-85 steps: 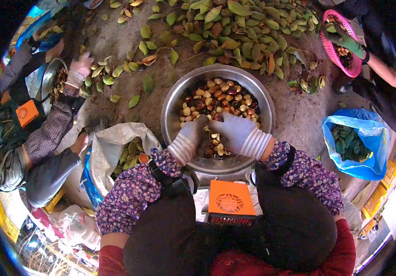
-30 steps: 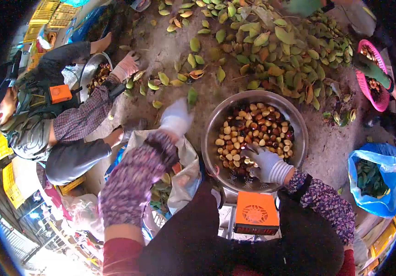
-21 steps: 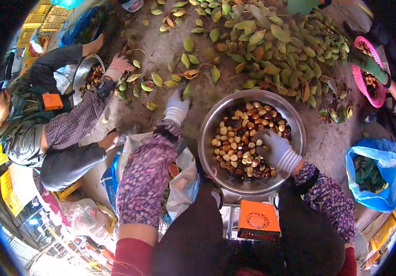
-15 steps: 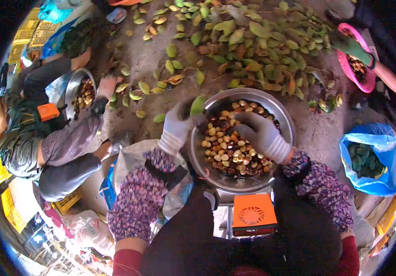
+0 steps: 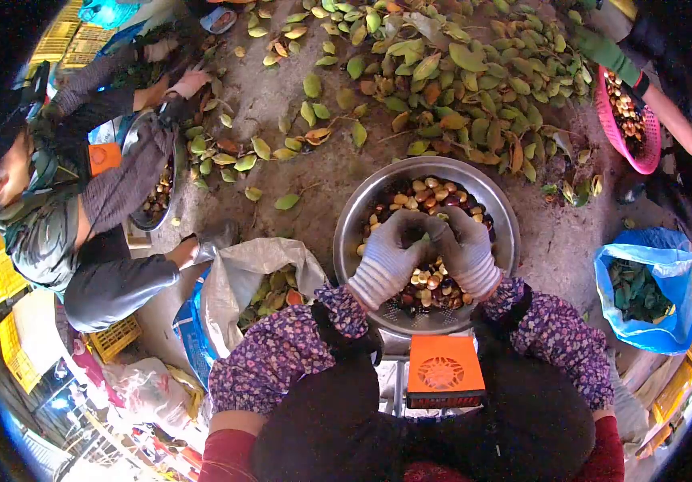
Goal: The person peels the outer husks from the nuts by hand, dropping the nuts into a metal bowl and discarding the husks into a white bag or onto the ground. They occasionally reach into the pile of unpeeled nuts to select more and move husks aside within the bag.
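My left hand [image 5: 392,255] and my right hand [image 5: 468,251], in pale knitted gloves with dark fingertips, meet over a metal colander [image 5: 346,210]. Their fingers are closed and pressed together around a small green pod [image 5: 421,238], mostly hidden by the gloves. Below them, the colander holds many cream and dark brown seeds [image 5: 426,283]. The colander rests in front of my knees, its perforated side towards me.
Green and browning pods [image 5: 474,96] lie heaped on the ground ahead. An open sack [image 5: 237,281] of pods stands left, a blue bag [image 5: 647,257] right. One co-worker sits left beside a metal bowl [image 5: 171,181]; another's arm [image 5: 675,120] reaches over a pink basket [image 5: 643,161].
My left hand has moved right and down from the colander's left rim, bringing the green pod to my right hand. The view has shifted slightly, and the left sack's opening shows.
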The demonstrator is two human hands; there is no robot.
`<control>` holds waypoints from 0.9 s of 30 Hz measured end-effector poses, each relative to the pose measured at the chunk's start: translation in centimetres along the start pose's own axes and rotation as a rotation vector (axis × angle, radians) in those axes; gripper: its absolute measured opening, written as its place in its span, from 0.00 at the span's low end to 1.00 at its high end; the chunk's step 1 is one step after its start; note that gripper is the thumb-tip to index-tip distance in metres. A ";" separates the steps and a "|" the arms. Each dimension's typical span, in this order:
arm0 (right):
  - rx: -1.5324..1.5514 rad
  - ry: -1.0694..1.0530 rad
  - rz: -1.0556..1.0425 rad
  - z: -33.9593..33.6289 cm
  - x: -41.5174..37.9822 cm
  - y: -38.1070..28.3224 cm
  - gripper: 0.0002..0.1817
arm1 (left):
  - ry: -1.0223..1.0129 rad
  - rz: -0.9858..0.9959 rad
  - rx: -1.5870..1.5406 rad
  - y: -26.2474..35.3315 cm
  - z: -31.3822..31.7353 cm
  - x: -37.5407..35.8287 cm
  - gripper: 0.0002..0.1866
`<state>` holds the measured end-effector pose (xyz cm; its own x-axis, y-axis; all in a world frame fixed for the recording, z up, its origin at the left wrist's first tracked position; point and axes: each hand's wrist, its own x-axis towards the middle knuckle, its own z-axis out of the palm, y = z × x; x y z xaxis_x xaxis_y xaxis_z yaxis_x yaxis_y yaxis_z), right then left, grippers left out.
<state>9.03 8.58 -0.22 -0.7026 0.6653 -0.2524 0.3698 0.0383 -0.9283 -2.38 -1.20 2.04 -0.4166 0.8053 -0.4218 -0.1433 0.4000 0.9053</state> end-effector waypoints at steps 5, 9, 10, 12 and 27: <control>-0.033 0.028 -0.163 -0.5 -0.6 0.3 0.09 | 0.070 0.080 0.060 0.5 1.1 -0.1 0.12; 0.108 -0.212 0.019 -1.0 -1.2 0.2 0.18 | 0.146 0.112 0.240 -1.2 -0.4 0.5 0.11; 0.202 -0.233 0.044 -0.9 -1.0 0.2 0.21 | 0.146 0.109 0.239 -1.4 -0.8 0.7 0.11; 0.204 -0.233 -0.055 -0.8 -0.8 0.3 0.22 | 0.133 0.186 0.223 -1.6 -1.8 1.0 0.13; -0.347 -0.380 -0.058 -0.3 0.3 1.2 0.20 | 0.164 -0.055 0.086 -1.8 -0.4 0.1 0.17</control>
<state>9.42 9.02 -1.36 -0.8755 0.3394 -0.3440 0.4579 0.3549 -0.8151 -2.53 -2.03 0.42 -0.5520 0.7020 -0.4501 -0.0955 0.4830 0.8704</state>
